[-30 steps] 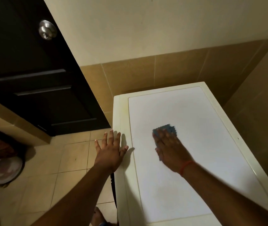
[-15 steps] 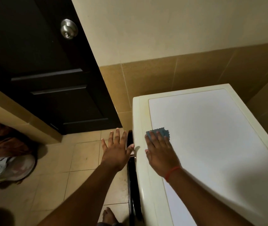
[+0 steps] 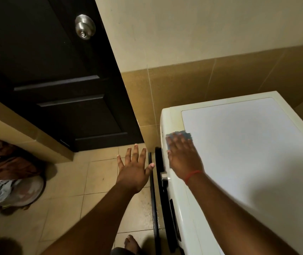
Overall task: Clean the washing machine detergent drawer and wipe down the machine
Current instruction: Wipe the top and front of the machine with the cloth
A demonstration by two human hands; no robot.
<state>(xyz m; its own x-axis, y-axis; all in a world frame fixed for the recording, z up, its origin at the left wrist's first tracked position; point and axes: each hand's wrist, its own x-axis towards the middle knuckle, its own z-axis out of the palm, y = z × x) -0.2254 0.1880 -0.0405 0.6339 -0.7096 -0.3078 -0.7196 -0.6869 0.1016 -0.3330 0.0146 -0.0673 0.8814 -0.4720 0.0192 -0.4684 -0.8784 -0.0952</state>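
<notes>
The white washing machine (image 3: pixel 248 144) fills the right half of the view, seen from above. My right hand (image 3: pixel 183 157) lies flat on a blue cloth (image 3: pixel 187 135) and presses it onto the machine's top at its left front edge. Only the cloth's far edge shows past my fingers. My left hand (image 3: pixel 135 169) hovers with fingers spread over the floor, just left of the machine's front, touching nothing. The machine's dark door rim (image 3: pixel 162 190) runs down below my right hand. The detergent drawer cannot be made out.
A dark door (image 3: pixel 45 80) with a round metal knob (image 3: pixel 84 27) stands at the left. A tan tiled wall (image 3: pixel 220 80) is behind the machine. A heap of brown and white laundry (image 3: pixel 8 177) lies on the tiled floor (image 3: pixel 73 190). My bare foot (image 3: pixel 131 243) shows at the bottom.
My right hand has slid the cloth leftward from the middle of the top to its left front edge. The view has swung left. My left hand has stayed spread beside the machine.
</notes>
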